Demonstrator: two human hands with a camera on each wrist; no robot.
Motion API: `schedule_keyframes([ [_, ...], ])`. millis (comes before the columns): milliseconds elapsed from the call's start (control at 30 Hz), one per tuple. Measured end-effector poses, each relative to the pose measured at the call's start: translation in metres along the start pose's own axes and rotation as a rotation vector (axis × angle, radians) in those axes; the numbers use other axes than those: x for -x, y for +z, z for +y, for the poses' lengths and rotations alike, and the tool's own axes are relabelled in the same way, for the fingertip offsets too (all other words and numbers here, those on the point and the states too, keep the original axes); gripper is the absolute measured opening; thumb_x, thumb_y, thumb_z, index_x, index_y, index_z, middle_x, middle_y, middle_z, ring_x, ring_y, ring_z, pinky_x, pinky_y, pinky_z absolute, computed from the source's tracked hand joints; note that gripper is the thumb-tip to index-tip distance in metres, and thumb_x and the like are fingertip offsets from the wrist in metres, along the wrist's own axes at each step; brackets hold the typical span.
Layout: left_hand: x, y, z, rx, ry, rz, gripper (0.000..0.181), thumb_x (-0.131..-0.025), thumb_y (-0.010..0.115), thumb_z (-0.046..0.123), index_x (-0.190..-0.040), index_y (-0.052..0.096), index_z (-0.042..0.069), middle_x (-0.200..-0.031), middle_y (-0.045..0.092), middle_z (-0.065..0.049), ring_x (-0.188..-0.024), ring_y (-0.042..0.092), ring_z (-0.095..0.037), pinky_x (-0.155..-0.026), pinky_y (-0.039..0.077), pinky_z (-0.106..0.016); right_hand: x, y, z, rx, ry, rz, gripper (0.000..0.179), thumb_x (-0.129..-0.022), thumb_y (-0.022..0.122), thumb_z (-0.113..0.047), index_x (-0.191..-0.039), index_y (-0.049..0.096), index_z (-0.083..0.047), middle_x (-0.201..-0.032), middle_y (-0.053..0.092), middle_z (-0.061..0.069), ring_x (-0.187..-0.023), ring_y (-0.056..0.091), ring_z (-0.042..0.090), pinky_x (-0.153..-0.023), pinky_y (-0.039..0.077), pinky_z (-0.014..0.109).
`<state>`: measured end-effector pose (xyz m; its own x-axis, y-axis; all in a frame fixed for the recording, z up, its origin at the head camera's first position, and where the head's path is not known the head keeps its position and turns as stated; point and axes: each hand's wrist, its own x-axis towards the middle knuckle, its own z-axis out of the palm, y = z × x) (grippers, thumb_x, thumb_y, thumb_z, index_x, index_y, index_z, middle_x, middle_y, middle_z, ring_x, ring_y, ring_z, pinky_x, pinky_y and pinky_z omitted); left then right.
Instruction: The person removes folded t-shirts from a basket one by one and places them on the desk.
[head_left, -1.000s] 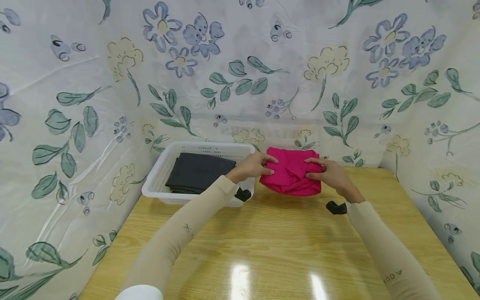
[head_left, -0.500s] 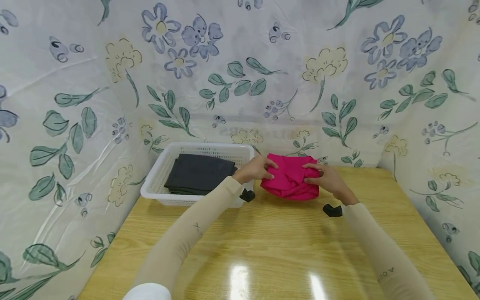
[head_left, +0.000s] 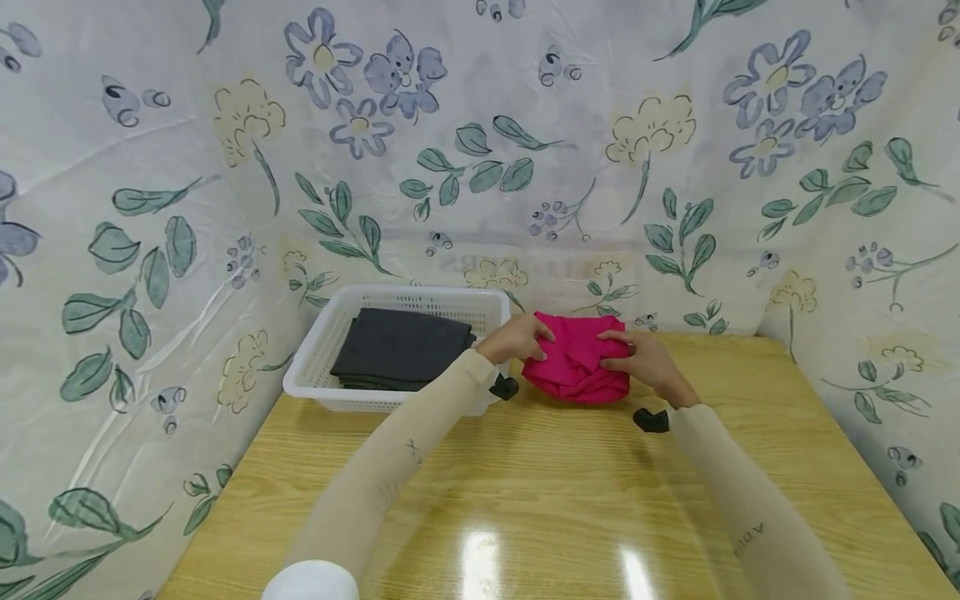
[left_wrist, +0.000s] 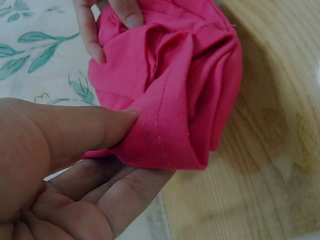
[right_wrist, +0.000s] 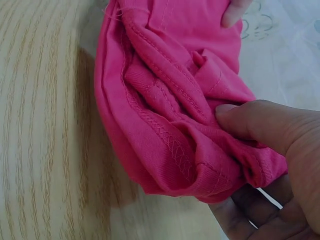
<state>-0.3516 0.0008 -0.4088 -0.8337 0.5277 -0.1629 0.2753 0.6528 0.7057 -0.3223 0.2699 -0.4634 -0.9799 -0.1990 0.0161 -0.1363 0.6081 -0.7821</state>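
Observation:
A bunched, folded piece of bright pink cloth (head_left: 576, 358) with stitched hems is held between both hands, close over the table to the right of the basket. My left hand (head_left: 516, 337) pinches its left edge; in the left wrist view the thumb lies on top of the pink cloth (left_wrist: 165, 115) and the fingers beneath. On the opposite edge my right hand (head_left: 647, 360) grips it the same way, thumb pressed into the folds of the pink cloth (right_wrist: 165, 100) in the right wrist view. Loose layers and seams show along the side facing me.
A white perforated plastic basket (head_left: 303, 367) stands at the back left, with folded dark grey cloth (head_left: 405, 346) inside. The wooden table (head_left: 525, 492) ends at a flower-printed sheet (head_left: 480, 167) at the back and sides. Black wrist mounts (head_left: 651, 421) jut beneath the wrists.
The pink cloth has come slightly down and nearer. The right hand has shifted left, so the bundle looks narrower, while the left hand has edged right and down.

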Motion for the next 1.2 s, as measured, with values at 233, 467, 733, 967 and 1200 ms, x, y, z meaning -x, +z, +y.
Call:
schedule_keyframes([
  [233, -0.004, 0.003, 0.004, -0.079, -0.064, -0.023, 0.040, -0.092, 0.070, -0.006, -0.132, 0.067, -0.003, -0.135, 0.064, -0.016, -0.082, 0.059, -0.015, -0.068, 0.055, -0.025, -0.005, 0.009, 0.000, 0.017, 0.045, -0.001, 0.052, -0.091, 0.081, -0.020, -0.141, 0.065, -0.017, -0.149, 0.049, 0.022, -0.112, 0.049, 0.031, -0.086, 0.043, 0.038],
  [467, -0.008, 0.009, 0.006, -0.216, -0.081, -0.074, 0.041, -0.093, 0.068, -0.005, -0.134, 0.064, -0.006, -0.138, 0.062, -0.019, -0.093, 0.064, -0.021, -0.070, 0.058, -0.027, -0.008, 0.017, 0.006, 0.012, 0.068, -0.032, 0.052, -0.092, 0.080, -0.020, -0.141, 0.064, -0.018, -0.149, 0.049, 0.021, -0.113, 0.046, 0.029, -0.087, 0.042, 0.037],
  [733, -0.019, 0.017, 0.007, -0.404, -0.133, -0.148, 0.017, -0.093, 0.067, -0.008, -0.109, 0.068, -0.005, -0.107, 0.066, -0.012, -0.071, 0.049, -0.016, -0.055, 0.043, -0.023, -0.009, 0.019, 0.015, 0.048, 0.085, -0.036, 0.054, -0.094, 0.078, -0.020, -0.145, 0.061, -0.016, -0.157, 0.041, 0.024, -0.129, 0.045, 0.036, -0.100, 0.041, 0.046],
  [967, -0.024, 0.024, 0.008, -0.548, -0.133, -0.215, 0.025, -0.091, 0.062, -0.014, -0.083, 0.051, 0.008, -0.077, 0.045, -0.003, -0.066, 0.037, -0.014, -0.056, 0.034, -0.024, -0.006, 0.018, 0.018, 0.032, 0.093, -0.067, 0.055, -0.097, 0.073, -0.018, -0.149, 0.056, -0.010, -0.159, 0.037, 0.026, -0.107, 0.044, 0.033, -0.087, 0.038, 0.044],
  [1200, -0.018, 0.024, 0.012, -0.591, -0.074, -0.135, 0.020, -0.096, 0.073, 0.009, -0.084, 0.056, 0.009, -0.097, 0.065, -0.006, -0.098, 0.054, -0.023, -0.085, 0.043, -0.034, -0.004, 0.015, 0.022, 0.035, 0.122, -0.059, 0.062, -0.097, 0.074, -0.025, -0.152, 0.050, -0.009, -0.158, 0.037, 0.030, -0.140, 0.039, 0.046, -0.111, 0.038, 0.056],
])
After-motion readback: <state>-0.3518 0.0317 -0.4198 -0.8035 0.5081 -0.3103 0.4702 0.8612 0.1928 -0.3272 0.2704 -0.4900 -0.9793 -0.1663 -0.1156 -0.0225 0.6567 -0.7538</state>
